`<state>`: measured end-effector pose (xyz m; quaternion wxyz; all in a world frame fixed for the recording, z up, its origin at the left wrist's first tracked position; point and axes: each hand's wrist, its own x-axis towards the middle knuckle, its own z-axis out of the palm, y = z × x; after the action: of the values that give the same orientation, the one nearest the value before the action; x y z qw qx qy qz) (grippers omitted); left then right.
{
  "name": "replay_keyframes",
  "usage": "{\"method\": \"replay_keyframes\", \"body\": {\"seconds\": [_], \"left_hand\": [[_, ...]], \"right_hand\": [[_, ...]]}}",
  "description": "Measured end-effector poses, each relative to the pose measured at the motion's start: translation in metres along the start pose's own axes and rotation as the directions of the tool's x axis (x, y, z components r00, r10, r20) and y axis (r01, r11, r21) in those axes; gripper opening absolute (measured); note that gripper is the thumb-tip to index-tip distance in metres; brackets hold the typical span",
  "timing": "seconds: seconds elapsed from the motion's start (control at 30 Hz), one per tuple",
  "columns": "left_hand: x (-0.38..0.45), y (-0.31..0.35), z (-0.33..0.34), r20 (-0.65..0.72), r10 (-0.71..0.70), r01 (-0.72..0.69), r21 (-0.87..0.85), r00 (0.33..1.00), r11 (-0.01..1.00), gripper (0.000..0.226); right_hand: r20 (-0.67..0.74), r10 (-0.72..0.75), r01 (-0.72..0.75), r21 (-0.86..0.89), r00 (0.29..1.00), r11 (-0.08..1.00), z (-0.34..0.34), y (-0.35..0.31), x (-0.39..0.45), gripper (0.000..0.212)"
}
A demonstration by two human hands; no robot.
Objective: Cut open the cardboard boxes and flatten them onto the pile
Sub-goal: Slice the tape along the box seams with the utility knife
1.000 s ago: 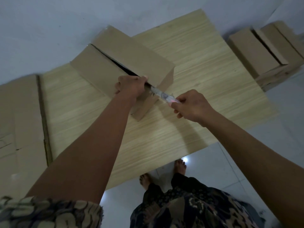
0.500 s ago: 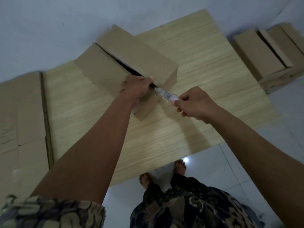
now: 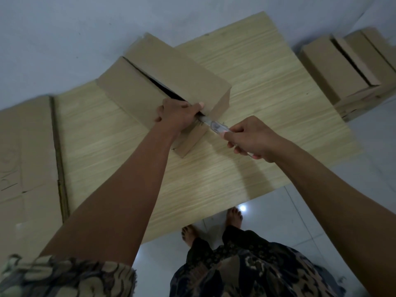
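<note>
A brown cardboard box (image 3: 171, 78) lies on a wood-grain board (image 3: 257, 86), its top seam slit open into a dark gap. My left hand (image 3: 176, 116) grips the near end of the box, fingers curled over the left flap at the seam. My right hand (image 3: 250, 138) holds a utility knife (image 3: 214, 125) by its handle; the blade points into the near end of the seam, just beside my left hand. The blade tip is hidden behind my left fingers.
Flattened cardboard (image 3: 25, 157) lies to the left of the board. More closed boxes (image 3: 347, 67) stand at the far right by the wall. My bare feet (image 3: 214, 221) are on glossy white tile at the board's near edge.
The knife and my right hand have stayed at the near end of the seam. My left hand keeps its hold on the box. The view has shifted slightly.
</note>
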<state>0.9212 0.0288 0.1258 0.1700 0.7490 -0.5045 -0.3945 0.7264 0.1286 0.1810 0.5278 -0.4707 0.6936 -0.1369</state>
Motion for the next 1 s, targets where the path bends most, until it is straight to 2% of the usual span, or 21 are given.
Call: {"method": "replay_keyframes", "body": {"seconds": [0.07,0.17,0.27,0.37,0.4,0.5,0.6,0.67,0.77,0.83,0.93,1.0], "left_hand": [[0.0,0.003,0.001,0.016,-0.027,0.027,0.013,1.0,1.0,0.062],[0.001,0.003,0.0,0.02,-0.063,0.064,-0.027,0.998,0.998,0.082],[0.001,0.0,-0.002,0.024,-0.059,0.06,-0.036,0.998,0.998,0.071],[0.0,0.002,-0.006,0.025,-0.07,0.071,-0.052,0.997,0.996,0.062],[0.0,0.0,-0.006,0.025,-0.049,0.05,-0.045,0.998,0.998,0.056],[-0.003,0.0,-0.007,0.002,-0.022,0.022,-0.04,1.0,0.999,0.069],[-0.015,0.01,-0.011,-0.023,0.055,-0.054,0.033,0.998,0.998,0.05],[-0.024,0.009,-0.013,-0.097,0.138,-0.124,0.137,0.986,0.983,0.046],[-0.034,-0.006,-0.015,-0.255,0.352,-0.289,0.254,0.9,0.923,0.027],[-0.032,-0.018,-0.021,-0.329,0.441,-0.364,0.271,0.835,0.891,0.03],[-0.023,-0.024,-0.035,-0.453,0.491,-0.457,0.192,0.744,0.869,0.027],[-0.015,-0.019,-0.047,-0.474,0.478,-0.469,0.147,0.74,0.871,0.016]], "right_hand": [[-0.008,-0.002,0.002,-0.003,1.0,1.0,-0.001,0.0,0.0,0.029],[-0.037,-0.023,0.022,-0.022,0.999,1.0,0.0,0.0,0.003,0.029],[-0.089,-0.041,0.035,-0.075,0.995,0.997,0.004,0.004,0.007,0.037],[-0.318,-0.057,0.024,-0.108,0.946,0.994,-0.008,0.005,0.022,0.048],[-0.334,-0.05,0.015,-0.109,0.941,0.994,-0.016,0.002,0.024,0.048],[-0.25,-0.062,0.027,-0.14,0.966,0.99,-0.031,-0.005,0.022,0.041],[-0.154,-0.083,0.058,-0.159,0.985,0.986,-0.021,-0.003,0.014,0.041],[-0.089,-0.085,0.071,-0.153,0.992,0.986,-0.012,0.001,0.008,0.037],[-0.063,-0.109,0.099,-0.139,0.992,0.985,-0.015,0.005,-0.002,0.033],[-0.026,-0.13,0.122,-0.207,0.991,0.971,-0.021,0.006,-0.006,0.027],[0.028,-0.209,0.21,-0.168,0.978,0.963,-0.028,-0.001,-0.01,0.02],[0.01,-0.271,0.27,-0.109,0.963,0.957,-0.027,-0.009,-0.008,0.022]]}}
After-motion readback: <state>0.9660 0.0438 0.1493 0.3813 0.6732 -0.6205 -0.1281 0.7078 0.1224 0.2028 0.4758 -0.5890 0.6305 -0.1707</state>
